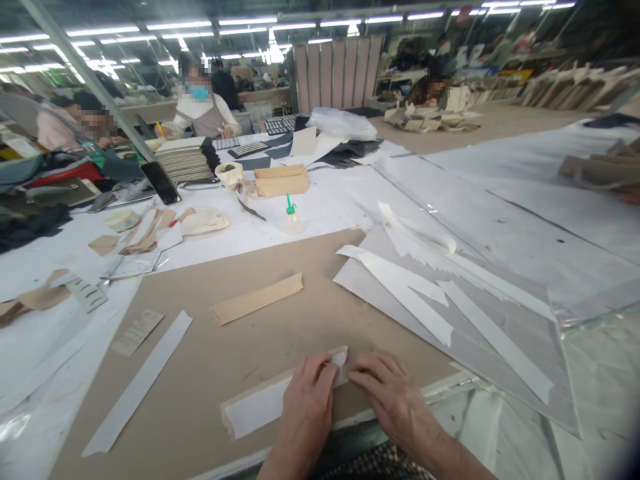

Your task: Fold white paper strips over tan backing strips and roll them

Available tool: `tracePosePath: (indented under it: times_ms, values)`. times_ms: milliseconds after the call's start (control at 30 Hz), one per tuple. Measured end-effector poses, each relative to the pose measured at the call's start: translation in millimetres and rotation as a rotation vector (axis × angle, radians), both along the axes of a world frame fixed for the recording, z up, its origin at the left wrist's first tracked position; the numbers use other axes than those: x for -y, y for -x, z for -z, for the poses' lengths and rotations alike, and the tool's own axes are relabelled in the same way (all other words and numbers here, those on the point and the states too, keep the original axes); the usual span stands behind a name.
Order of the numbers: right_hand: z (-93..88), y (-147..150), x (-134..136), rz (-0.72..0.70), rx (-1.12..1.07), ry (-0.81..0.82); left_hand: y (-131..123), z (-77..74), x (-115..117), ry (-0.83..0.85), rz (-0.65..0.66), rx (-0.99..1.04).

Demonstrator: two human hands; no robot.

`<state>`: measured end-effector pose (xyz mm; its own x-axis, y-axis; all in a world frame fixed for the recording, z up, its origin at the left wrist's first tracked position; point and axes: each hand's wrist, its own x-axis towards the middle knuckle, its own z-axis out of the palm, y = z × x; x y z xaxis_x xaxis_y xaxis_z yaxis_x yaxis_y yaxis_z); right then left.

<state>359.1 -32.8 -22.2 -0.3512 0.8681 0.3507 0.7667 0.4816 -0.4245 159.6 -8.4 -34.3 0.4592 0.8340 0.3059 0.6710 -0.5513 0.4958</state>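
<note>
In front of me, a white strip (260,408) lies along a slightly larger tan piece (229,427), whose edges show around it. My left hand (311,393) rests over the right part of the white strip, fingers bent and closed on it. At the right end of the tan piece is my right hand (393,390), its fingers curled and thumb against them; what is between them, if anything, is hidden. Both lie on a brown board (180,400). Farther up the board is another tan strip (257,300), folded lengthwise. A loose white strip (140,383) lies at the left.
On the right, a grey sheet (520,347) carries several white strips (410,300). Beyond the board stand a green-tipped bottle (291,217), a phone (160,183) and stacked tan pieces (281,180). Other people sit at the far tables. The board's front edge is near me.
</note>
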Motion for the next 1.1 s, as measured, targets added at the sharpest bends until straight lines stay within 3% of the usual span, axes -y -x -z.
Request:
tracePosePath:
  times_ms: [200,567,1100]
  values:
    - [7.0,-4.9,-10.7,0.066,-0.079,0.015,-5.2,-2.5,-3.6,-0.003,0.029,-0.091]
    - [9.0,-2.6,-24.5,0.018,-0.065,-0.012,-4.2,7.9,-5.3,-0.060,0.059,-0.174]
    - [11.2,-7.6,-36.7,0.052,-0.158,0.041,-5.9,5.8,-4.7,0.031,0.035,-0.228]
